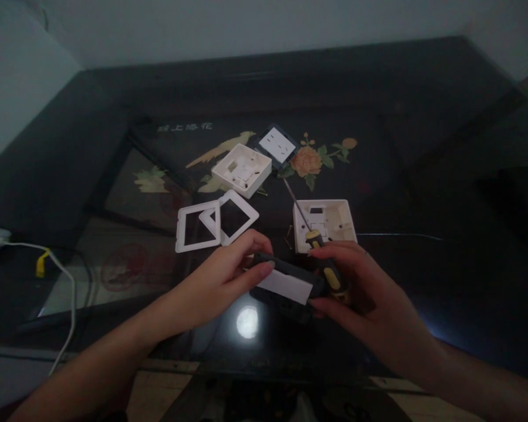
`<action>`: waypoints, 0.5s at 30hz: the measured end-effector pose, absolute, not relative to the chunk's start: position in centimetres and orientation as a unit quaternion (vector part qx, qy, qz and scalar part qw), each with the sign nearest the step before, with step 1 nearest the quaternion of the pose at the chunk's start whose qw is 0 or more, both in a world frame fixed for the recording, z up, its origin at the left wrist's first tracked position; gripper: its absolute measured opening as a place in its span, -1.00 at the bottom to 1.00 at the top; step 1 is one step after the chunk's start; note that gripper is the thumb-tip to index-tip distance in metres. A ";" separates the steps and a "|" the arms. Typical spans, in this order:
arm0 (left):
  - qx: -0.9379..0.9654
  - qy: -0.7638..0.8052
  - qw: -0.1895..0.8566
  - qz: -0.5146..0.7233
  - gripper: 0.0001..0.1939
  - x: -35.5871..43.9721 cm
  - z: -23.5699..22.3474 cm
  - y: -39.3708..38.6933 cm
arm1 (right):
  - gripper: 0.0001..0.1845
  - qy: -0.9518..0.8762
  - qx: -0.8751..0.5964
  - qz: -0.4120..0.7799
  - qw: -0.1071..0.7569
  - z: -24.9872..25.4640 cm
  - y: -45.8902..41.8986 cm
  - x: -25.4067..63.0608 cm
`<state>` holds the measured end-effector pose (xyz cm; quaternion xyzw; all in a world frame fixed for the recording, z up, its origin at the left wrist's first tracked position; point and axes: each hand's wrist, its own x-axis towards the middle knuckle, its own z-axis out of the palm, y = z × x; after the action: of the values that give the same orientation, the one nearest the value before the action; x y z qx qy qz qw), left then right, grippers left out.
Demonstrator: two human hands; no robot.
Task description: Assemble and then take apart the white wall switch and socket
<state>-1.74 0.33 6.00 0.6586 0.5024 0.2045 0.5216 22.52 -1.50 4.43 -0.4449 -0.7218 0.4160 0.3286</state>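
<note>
Between my two hands I hold a wall socket (286, 285) with a white face and a dark frame, tilted above the table. My left hand (242, 266) is closed on its left end, the thumb over the white face. My right hand (356, 287) pinches the right end and also keeps a screwdriver (333, 278) with a black and yellow handle in its grasp. The screwdriver's shaft points up and away, over a white mounting box (347, 214) on the table. Screws (288, 237) lie just left of that box.
Two overlapping white cover frames (180, 228) lie left of centre. Behind them rests a second white mounting box (255, 186), with another wall socket (278, 145) beside it. A white cable (74, 299) with a yellow tag runs along the left side of the dark glossy table (422, 152).
</note>
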 end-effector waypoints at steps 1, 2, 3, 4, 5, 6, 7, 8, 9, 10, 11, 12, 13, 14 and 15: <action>0.642 0.491 0.546 0.222 -0.79 -1.6 5.8 0.2 | -0.52 -0.707 -0.451 0.433 0.330 4.4 -1.5 22.5; 0.623 0.478 0.573 0.234 -0.73 -1.4 5.6 0.1 | -0.52 -0.689 -0.458 0.452 0.333 4.4 -1.5 22.4; 0.603 0.465 0.601 0.244 -0.63 -1.3 5.5 0.0 | -0.52 -0.670 -0.464 0.472 0.336 4.5 -1.6 22.4; 0.583 0.452 0.627 0.251 -0.51 -1.2 5.4 -0.1 | -0.52 -0.650 -0.468 0.492 0.341 4.5 -1.6 22.4; 0.564 0.443 0.648 0.256 -0.41 -1.1 5.3 -0.2 | -0.52 -0.632 -0.470 0.509 0.346 4.5 -1.6 22.3; 0.549 0.438 0.662 0.262 -0.34 -1.1 5.3 -0.3 | -0.52 -0.621 -0.470 0.519 0.352 4.6 -1.7 22.3; 0.536 0.439 0.668 0.273 -0.32 -1.0 5.2 -0.3 | -0.52 -0.618 -0.468 0.519 0.359 4.7 -1.7 22.3; 0.524 0.440 0.670 0.288 -0.34 -1.0 5.2 -0.2 | -0.52 -0.625 -0.466 0.508 0.366 4.8 -1.6 22.3; 0.513 0.441 0.671 0.303 -0.39 -1.1 5.2 -0.1 | -0.52 -0.637 -0.464 0.491 0.371 4.9 -1.6 22.4; 0.502 0.441 0.672 0.318 -0.44 -1.1 5.1 0.0 | -0.53 -0.651 -0.462 0.471 0.376 5.0 -1.5 22.5; 0.492 0.441 0.674 0.331 -0.50 -1.2 5.1 0.1 | -0.55 -0.661 -0.460 0.455 0.381 5.1 -1.3 22.6; 0.481 0.439 0.677 0.343 -0.56 -1.2 5.0 0.2 | -0.55 -0.664 -0.460 0.447 0.385 5.3 -1.1 22.8; 0.469 0.440 0.679 0.354 -0.62 -1.3 4.9 0.3 | -0.53 -0.660 -0.461 0.448 0.388 5.5 -0.9 23.0; 0.453 0.443 0.681 0.366 -0.66 -1.4 4.8 0.4 | -0.49 -0.651 -0.464 0.455 0.391 5.6 -0.6 23.2; 0.436 0.448 0.680 0.382 -0.68 -1.4 4.8 0.4 | -0.44 -0.640 -0.468 0.463 0.397 5.8 -0.3 23.5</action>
<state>-1.41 0.40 4.76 0.4362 0.4484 0.3817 0.6804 23.53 -0.33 5.81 -0.4676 -0.6396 0.4630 0.3973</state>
